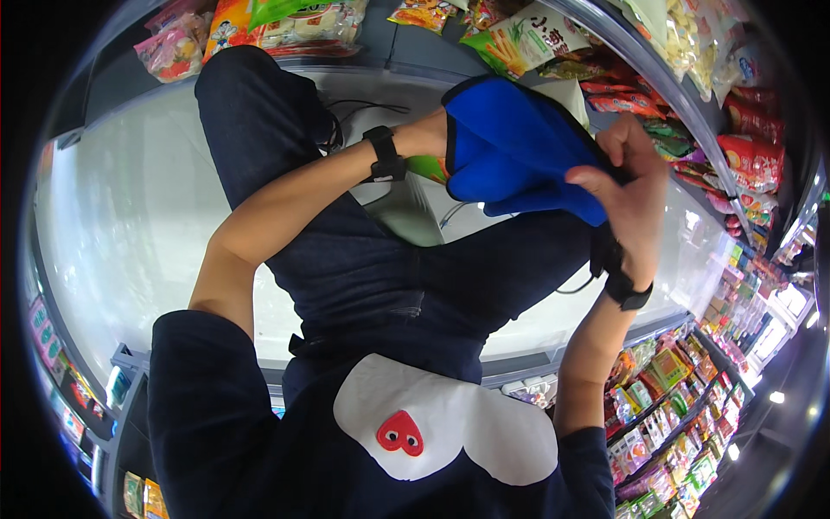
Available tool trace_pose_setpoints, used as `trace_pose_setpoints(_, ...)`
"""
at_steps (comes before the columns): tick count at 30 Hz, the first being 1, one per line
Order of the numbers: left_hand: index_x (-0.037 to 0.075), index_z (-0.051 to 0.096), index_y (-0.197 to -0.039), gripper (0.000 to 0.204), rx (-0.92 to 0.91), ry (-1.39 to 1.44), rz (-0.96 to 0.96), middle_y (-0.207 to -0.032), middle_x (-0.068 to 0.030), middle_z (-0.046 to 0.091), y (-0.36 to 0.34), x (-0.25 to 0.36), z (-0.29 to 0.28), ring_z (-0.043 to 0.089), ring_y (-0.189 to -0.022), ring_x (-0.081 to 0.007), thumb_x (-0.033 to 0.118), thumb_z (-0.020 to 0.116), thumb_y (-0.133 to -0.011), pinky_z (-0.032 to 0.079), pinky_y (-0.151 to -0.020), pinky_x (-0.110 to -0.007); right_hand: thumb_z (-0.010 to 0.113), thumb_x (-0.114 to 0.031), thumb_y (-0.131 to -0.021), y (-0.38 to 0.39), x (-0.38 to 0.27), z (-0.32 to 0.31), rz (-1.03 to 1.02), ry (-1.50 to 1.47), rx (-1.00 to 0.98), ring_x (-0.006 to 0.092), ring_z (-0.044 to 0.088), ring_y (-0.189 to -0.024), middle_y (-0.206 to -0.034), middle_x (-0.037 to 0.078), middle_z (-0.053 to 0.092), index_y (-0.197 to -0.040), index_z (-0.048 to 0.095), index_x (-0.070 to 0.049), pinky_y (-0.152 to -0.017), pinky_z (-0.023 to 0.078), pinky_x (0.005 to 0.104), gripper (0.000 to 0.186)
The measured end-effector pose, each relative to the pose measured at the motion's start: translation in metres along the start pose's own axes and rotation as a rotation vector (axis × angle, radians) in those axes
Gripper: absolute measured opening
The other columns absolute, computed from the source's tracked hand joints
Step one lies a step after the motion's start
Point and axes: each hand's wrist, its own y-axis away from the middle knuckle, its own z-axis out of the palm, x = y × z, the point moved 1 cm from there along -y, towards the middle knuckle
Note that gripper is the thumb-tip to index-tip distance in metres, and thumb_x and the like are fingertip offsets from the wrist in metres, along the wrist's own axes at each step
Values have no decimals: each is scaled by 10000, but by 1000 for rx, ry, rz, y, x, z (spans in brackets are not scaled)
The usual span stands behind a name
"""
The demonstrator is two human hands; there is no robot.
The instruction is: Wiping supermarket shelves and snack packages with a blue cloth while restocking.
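A blue fabric piece with black edging (510,143) is spread between my hands above my lap. My left hand (430,138) reaches behind it, its fingers hidden, with a black band (383,156) on the wrist. My right hand (631,186) grips the fabric's right side, thumb at the front; that wrist has a black band (627,294). A green and orange package (424,169) shows partly beneath the fabric, beside a dark cable (372,106).
I sit on a white floor (112,216) with legs bent. Shelves hold snack bags at the top (527,35), upper right (748,164) and lower right (666,406). A grey rail (121,363) runs at the lower left.
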Motion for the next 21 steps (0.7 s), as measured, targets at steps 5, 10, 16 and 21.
trace_pose_setpoints(5,38,463,-1337,580,53,128,-75,-1298,-132,541,1,10,2,529,-1175,-212,227,703,-844,443,-989,-360,716,-28,-813,-33,21,-4,-38,-279,341,42,349,-660,-674,-52,404,-692,394,-84,-625,327,194,348)
trace_pose_setpoints(10,43,474,-1325,563,107,257,-159,-1280,-123,553,7,12,8,531,-1165,-209,233,697,-844,443,-983,-367,706,-270,-823,-25,31,29,-194,724,526,369,476,-1050,-1153,152,516,-1114,546,-64,-882,374,454,391)
trace_pose_setpoints(16,31,479,-1315,495,329,702,-266,-1247,-116,563,10,19,19,573,-1085,-177,247,633,-897,520,-863,-309,766,-299,-691,27,-3,110,-54,767,100,357,389,-1195,-1300,116,436,-1094,609,-128,-953,325,486,465)
trace_pose_setpoints(21,35,483,-1302,455,401,601,-362,-1236,-113,569,7,25,16,576,-1081,-177,268,590,-926,525,-855,-306,714,-141,-700,31,21,116,-213,832,211,331,434,-1186,-1281,71,481,-882,657,-98,-941,351,497,196)
